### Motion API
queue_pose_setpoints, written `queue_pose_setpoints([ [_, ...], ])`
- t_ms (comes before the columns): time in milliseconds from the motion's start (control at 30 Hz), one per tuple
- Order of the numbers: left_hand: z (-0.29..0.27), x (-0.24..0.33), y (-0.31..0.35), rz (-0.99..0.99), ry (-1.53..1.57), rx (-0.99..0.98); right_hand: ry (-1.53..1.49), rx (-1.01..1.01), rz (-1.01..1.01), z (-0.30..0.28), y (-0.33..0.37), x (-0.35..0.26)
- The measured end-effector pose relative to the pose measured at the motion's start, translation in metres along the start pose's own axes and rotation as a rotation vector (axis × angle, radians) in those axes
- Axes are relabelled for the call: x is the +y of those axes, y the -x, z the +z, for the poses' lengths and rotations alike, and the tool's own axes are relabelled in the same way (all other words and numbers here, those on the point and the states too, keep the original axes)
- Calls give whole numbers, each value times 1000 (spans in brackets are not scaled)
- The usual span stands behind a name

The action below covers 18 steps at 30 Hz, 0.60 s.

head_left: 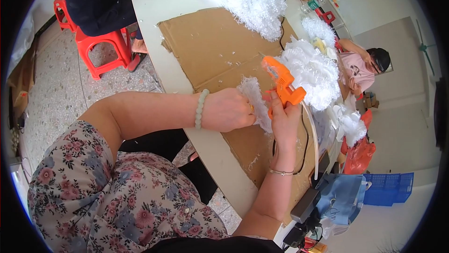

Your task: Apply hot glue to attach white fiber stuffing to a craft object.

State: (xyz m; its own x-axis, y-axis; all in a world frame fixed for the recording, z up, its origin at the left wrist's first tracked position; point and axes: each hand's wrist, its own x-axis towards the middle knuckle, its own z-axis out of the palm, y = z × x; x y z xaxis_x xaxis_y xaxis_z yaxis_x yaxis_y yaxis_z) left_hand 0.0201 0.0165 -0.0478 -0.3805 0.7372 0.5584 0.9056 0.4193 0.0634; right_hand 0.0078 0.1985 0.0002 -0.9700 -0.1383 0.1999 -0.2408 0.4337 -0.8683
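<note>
My right hand (286,124) grips an orange hot glue gun (283,82) above the cardboard. A long pale glue stick (314,145) runs out of its rear end, and its nozzle points up and away from me. My left hand (229,110), wearing a pale beaded bracelet (201,109), is closed on a fluffy white fringe strip (254,95). That strip lies just left of the glue gun, low over the cardboard sheet (206,42). My left fingertips are partly hidden behind the hand.
Heaps of shredded white fringe (250,0) and a white ruffled bundle (311,73) lie on the table. A black cord (307,131) runs by my right wrist. A blue bag (340,197) stands at the right. Two other people sit nearby, one by a red stool (100,49).
</note>
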Motion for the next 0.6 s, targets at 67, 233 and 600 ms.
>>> queue_pose_setpoints([
  [67, -1, 1, 1, -1, -12, 2, -47, 7, 116, -12, 5, -9],
  [233, -7, 3, 3, 21, 3, 0, 1, 35, 40, -26, 25, -18],
  [600, -6, 3, 4, 83, -36, 17, 489, -68, 99, -31, 26, -26],
])
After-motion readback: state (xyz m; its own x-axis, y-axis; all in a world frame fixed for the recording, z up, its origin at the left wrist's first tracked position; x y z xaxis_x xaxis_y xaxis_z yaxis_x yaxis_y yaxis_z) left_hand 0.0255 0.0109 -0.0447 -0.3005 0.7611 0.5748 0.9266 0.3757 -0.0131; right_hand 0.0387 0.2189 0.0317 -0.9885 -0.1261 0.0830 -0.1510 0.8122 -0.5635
